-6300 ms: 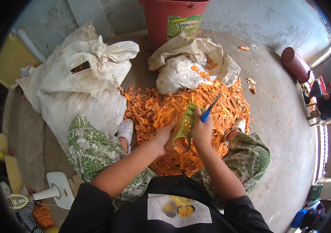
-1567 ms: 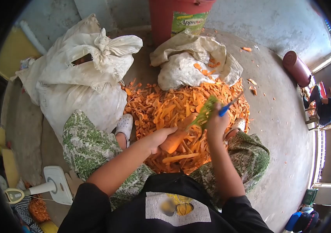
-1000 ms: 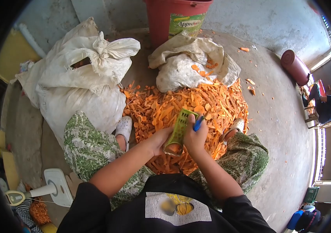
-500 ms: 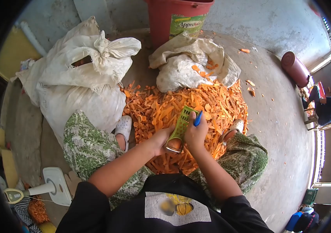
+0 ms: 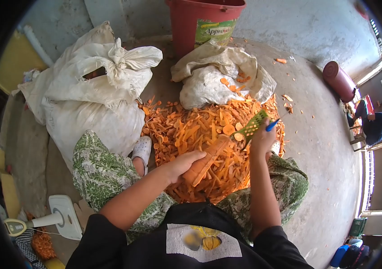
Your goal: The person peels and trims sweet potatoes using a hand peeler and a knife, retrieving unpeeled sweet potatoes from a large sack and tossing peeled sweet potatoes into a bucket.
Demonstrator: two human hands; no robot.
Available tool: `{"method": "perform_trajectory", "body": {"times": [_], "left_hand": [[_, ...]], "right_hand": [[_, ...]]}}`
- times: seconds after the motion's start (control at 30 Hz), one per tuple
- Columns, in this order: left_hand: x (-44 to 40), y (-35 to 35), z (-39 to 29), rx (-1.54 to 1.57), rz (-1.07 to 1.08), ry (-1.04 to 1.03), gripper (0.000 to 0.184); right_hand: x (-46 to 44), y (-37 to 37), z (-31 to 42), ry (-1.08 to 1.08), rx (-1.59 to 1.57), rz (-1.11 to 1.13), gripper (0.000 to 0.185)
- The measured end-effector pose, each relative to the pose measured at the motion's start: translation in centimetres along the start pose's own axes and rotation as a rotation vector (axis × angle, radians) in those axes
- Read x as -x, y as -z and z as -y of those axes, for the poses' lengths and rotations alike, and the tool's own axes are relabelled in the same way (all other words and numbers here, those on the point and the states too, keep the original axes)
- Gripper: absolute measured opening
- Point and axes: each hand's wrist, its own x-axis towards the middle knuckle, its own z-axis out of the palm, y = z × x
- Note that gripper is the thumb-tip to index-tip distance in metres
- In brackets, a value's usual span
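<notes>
Fingers wrapped round its lower end, my left hand [image 5: 183, 166] holds a large orange carrot [image 5: 208, 160] that slants up to the right. My right hand [image 5: 262, 136] grips a green perforated peeler [image 5: 253, 126] together with a blue-handled knife [image 5: 271, 125], whose thin blade points up to the right. The peeler is apart from the carrot, beyond its upper end. Beneath both hands lies a wide heap of orange peelings and round slices [image 5: 191, 134].
Large white sacks [image 5: 94, 103] stand at the left, a crumpled sack [image 5: 209, 85] behind the heap, and a red bin [image 5: 204, 27] at the wall. A white scale [image 5: 65, 217] is lower left. A seated person [image 5: 376, 127] is far right, near a maroon container [image 5: 340, 80].
My right hand has moved up and right with the peeler and knife, off the carrot. The carrot now shows along its length in my left hand.
</notes>
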Motion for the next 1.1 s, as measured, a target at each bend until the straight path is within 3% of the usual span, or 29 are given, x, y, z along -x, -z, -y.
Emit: {"method": "perform_trajectory", "body": {"times": [0.03,0.1,0.17,0.23,0.3,0.33,0.53,0.6,0.63,0.7,0.73,0.8,0.83,0.87,0.97,1.03,1.1], "left_hand": [[-0.2,0.0,-0.1,0.002,-0.002,-0.003,0.035],[-0.6,-0.4,-0.6,-0.042,-0.198,0.082,0.036],[-0.9,-0.6,-0.9,0.006,-0.205,0.085,0.036],[-1.5,0.0,-0.1,0.056,-0.213,0.098,0.037],[-2.9,1.6,1.3,0.266,0.06,-0.01,0.039],[-3.1,1.8,1.9,0.269,0.057,-0.01,0.039],[-3.8,2.0,2.7,0.385,0.048,-0.022,0.039],[-3.0,1.4,1.8,0.23,0.046,0.03,0.04],[-2.5,1.1,1.7,0.23,0.045,0.032,0.04],[-1.4,0.5,1.4,0.014,0.047,0.09,0.042],[-0.8,-0.5,1.1,-0.064,-0.031,0.094,0.043],[-0.1,-0.9,1.2,-0.146,0.036,0.036,0.042],[0.2,-1.3,1.1,-0.148,0.036,0.036,0.042],[0.4,-1.7,0.9,-0.166,0.01,-0.01,0.042],[-0.6,-0.1,1.1,-0.063,0.011,0.001,0.042],[-0.8,0.5,0.8,0.113,-0.032,0.086,0.041],[-0.8,0.1,0.4,0.18,-0.064,0.061,0.04]], "right_hand": [[1.3,-0.6,0.8,-0.036,-0.078,0.078,0.031],[4.6,-1.3,2.8,-0.109,-0.182,0.226,0.028],[7.4,-1.5,4.0,-0.171,-0.221,0.415,0.028],[9.1,-1.4,4.0,-0.187,-0.219,0.447,0.027],[9.8,-1.4,4.2,-0.178,-0.188,0.487,0.027],[10.0,-1.6,3.9,-0.18,-0.187,0.491,0.027],[10.1,-2.2,2.2,-0.166,-0.18,0.454,0.027],[9.5,-2.1,1.7,0.042,0.115,0.425,0.026],[8.6,-2.1,1.2,0.041,0.114,0.425,0.026],[5.1,-2.6,-0.2,-0.091,0.173,0.186,0.028],[2.8,-2.4,-1.6,-0.229,0.197,0.194,0.029],[-0.1,-1.7,-4.4,0.1,0.24,-0.045,0.026],[-2.1,-1.3,-7.1,0.064,0.353,-0.164,0.026],[-3.5,-0.8,-8.1,-0.178,0.192,-0.155,0.029],[-2.7,-0.3,-5.7,-0.241,0.004,-0.095,0.029],[0.3,-1.3,-2.2,-0.399,-0.299,0.113,0.023],[3.8,-2.1,1.5,-0.516,-0.383,0.2,0.026]]}}
